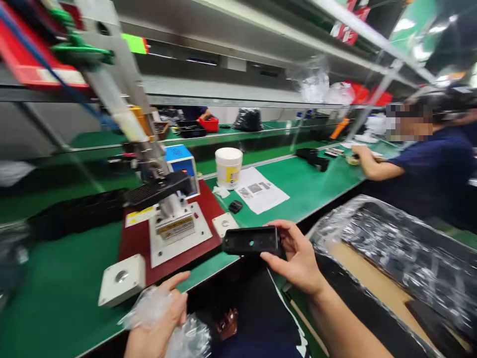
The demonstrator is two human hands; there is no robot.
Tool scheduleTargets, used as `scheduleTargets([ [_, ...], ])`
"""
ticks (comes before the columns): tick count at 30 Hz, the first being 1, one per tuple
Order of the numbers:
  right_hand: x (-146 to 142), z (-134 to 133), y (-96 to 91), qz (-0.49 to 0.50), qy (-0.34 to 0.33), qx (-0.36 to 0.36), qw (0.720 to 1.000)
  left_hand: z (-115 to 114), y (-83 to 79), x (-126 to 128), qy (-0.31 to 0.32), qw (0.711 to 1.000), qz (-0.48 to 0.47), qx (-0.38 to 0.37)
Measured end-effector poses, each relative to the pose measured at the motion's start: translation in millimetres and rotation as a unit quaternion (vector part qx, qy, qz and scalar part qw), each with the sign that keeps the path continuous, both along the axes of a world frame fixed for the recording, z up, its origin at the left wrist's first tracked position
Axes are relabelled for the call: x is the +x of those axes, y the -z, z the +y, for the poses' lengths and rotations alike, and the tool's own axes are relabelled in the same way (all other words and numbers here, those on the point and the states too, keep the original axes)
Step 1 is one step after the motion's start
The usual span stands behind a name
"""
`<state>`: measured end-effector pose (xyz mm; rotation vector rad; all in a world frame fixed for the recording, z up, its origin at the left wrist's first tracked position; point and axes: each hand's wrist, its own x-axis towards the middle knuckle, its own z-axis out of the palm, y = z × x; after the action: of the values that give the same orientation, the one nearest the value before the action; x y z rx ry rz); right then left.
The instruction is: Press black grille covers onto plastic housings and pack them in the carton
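Your right hand [298,258] grips a black rectangular plastic casing [251,241] by its right end, at six o'clock, just below the centre of your view. Your left hand [164,313], at seven, is curled around crumpled clear plastic film [192,338], index finger extended. From the casing, a white plastic tub [225,161] with a yellow label [232,175] stands at eleven o'clock and a printed white paper sheet [261,193] lies at twelve; their writing seems too blurred to read
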<state>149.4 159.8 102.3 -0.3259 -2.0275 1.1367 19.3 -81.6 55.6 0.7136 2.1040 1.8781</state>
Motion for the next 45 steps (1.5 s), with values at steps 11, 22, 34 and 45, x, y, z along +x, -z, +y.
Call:
scheduleTargets([
  [11, -46, -67, 21.5, 0.036, -0.254, -0.148, 0.955, -16, -13.5, -4, -0.058, 0.945, -0.239, 0.214],
  [22, -53, -69, 23.8, 0.005, -0.273, -0.218, 0.937, -17, -18.8, -6, -0.081, 0.943, -0.259, 0.193],
  [34, -55, -65, 28.5, -0.009, -0.286, -0.226, 0.931, -17, -20.9, -6, -0.076, 0.947, -0.255, 0.180],
  [45, -57, -63, 32.3, -0.046, -0.285, -0.205, 0.935, -24, -22.0, -8, -0.067, 0.950, -0.253, 0.167],
])
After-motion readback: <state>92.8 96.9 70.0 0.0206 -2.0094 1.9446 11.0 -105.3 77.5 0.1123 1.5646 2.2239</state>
